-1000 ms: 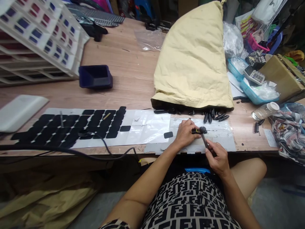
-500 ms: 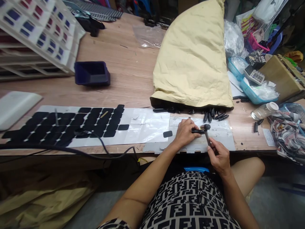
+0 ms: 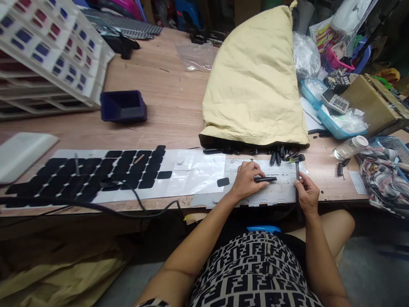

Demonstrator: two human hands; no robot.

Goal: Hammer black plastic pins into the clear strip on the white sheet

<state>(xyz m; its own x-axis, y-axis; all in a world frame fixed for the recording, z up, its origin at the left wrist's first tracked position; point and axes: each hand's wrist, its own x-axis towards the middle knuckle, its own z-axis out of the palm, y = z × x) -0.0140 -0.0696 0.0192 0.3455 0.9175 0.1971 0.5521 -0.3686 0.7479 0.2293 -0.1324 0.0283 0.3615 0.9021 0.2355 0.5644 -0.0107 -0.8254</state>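
Note:
My left hand (image 3: 246,179) pinches a slim black stick-like part (image 3: 266,179) and holds it flat on a grey mat (image 3: 281,192) at the table's near edge. To its right, my right hand (image 3: 307,195) is closed round the handle of a small hammer (image 3: 298,164), whose head stands raised a little right of the part's tip. Several more black parts (image 3: 281,157) lie loose at the mouth of a big tan sack (image 3: 255,81) just behind. A single black pad (image 3: 223,182) lies left of my left hand.
A white sheet (image 3: 191,170) carries rows of black pads (image 3: 96,172), crossed by a black cable (image 3: 140,200). A dark blue bin (image 3: 123,105) and white racks (image 3: 47,51) stand at the left. Blue baskets (image 3: 335,123), a calculator (image 3: 335,102), a bottle (image 3: 349,148) and cloth (image 3: 381,175) crowd the right.
The hammer head was resting on the part's right end; my right hand has swung it away to the right and lifted it. My left hand keeps the part in place.

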